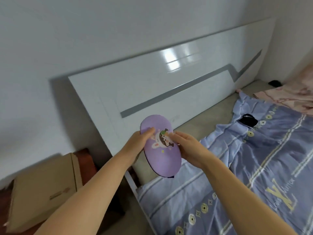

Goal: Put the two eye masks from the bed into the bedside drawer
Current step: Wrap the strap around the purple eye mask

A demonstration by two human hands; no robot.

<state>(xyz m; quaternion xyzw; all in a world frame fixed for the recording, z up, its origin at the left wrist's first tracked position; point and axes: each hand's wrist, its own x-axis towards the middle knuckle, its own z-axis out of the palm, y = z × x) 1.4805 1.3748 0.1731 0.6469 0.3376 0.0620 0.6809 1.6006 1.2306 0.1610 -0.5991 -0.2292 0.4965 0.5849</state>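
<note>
A purple eye mask (pixel 162 155) with a cartoon rabbit print is held in the air in front of the white headboard, near the bed's left edge. My left hand (pixel 138 143) grips its left side, thumb on the front. My right hand (pixel 188 146) holds its right side with the fingers on the print. A second, black eye mask (pixel 248 120) lies on the blue bedspread farther right, near the headboard. The bedside drawer is not clearly visible; a dark red-brown piece of furniture (pixel 84 160) shows beside the bed at lower left, mostly hidden by a box.
A cardboard box (pixel 44 187) stands left of the bed on the dark furniture. The glossy white headboard (pixel 152 85) runs behind the hands. The blue patterned bedspread (pixel 254 184) covers the bed, with pink bedding (pixel 288 97) at the far right.
</note>
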